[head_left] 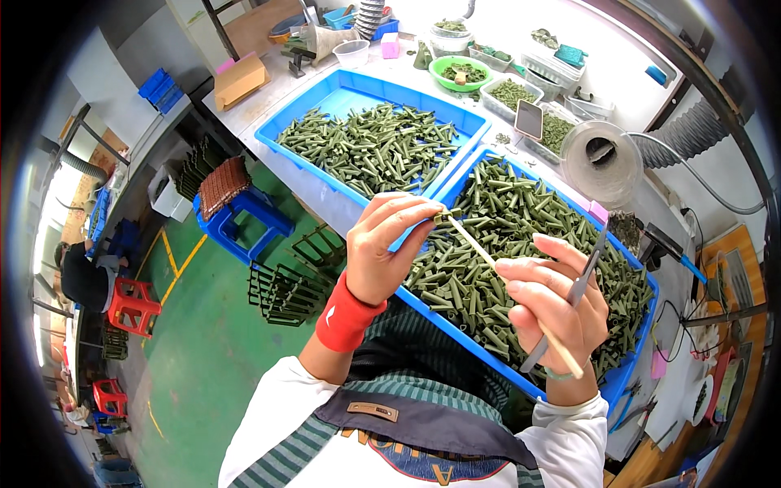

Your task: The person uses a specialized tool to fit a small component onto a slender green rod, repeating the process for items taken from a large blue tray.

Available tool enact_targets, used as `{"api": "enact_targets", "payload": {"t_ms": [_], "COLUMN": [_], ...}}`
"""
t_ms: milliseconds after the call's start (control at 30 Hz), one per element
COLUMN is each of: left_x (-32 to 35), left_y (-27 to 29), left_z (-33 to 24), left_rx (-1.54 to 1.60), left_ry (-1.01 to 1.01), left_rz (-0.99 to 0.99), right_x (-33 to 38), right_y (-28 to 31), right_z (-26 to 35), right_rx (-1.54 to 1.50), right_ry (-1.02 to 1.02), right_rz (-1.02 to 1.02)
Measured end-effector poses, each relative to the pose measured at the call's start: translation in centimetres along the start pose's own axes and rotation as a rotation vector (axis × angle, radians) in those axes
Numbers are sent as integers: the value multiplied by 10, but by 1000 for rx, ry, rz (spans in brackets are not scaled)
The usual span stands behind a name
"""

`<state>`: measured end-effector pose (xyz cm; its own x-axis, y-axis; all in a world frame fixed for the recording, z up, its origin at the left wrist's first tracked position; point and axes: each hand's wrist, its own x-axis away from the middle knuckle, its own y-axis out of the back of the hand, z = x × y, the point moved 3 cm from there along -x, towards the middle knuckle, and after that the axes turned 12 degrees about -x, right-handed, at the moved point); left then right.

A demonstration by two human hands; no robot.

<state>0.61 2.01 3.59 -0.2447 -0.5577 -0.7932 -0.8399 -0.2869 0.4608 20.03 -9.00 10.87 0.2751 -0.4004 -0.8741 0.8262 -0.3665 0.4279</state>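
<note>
Over the near blue tray (465,342), my left hand (384,244), with a red wristband, pinches a small green piece (445,217) between thumb and fingers. The far tip of a thin pale wooden stick (473,244) meets that piece; whether it goes inside, I cannot tell. My right hand (561,309) grips the stick. A flat grey metal blade-like tool (587,276) is also held there, crossing between the fingers. Below both hands, the tray is heaped with short green tube-like pieces (464,297).
Another blue tray (346,98) of green pieces adjoins it at the far left. Behind are a green bowl (443,75), clear tubs, a phone (529,119) and a duct funnel (600,163). A blue stool (252,220) and dark racks (289,289) stand left; a person (85,272) sits beyond.
</note>
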Motion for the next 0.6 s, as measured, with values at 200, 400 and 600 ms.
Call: {"api": "enact_targets", "payload": {"t_ms": [200, 400, 600], "left_x": [1, 3, 1], "left_y": [-2, -1, 0], "left_z": [-1, 2, 1], "left_rx": [-50, -17, 2], "left_ry": [-25, -9, 1], "left_rz": [-16, 8, 21], "right_x": [-2, -2, 0], "right_y": [-6, -6, 2], "right_z": [3, -4, 1], "right_rx": [8, -37, -36], "right_ry": [36, -10, -36], "right_rz": [21, -48, -29]}}
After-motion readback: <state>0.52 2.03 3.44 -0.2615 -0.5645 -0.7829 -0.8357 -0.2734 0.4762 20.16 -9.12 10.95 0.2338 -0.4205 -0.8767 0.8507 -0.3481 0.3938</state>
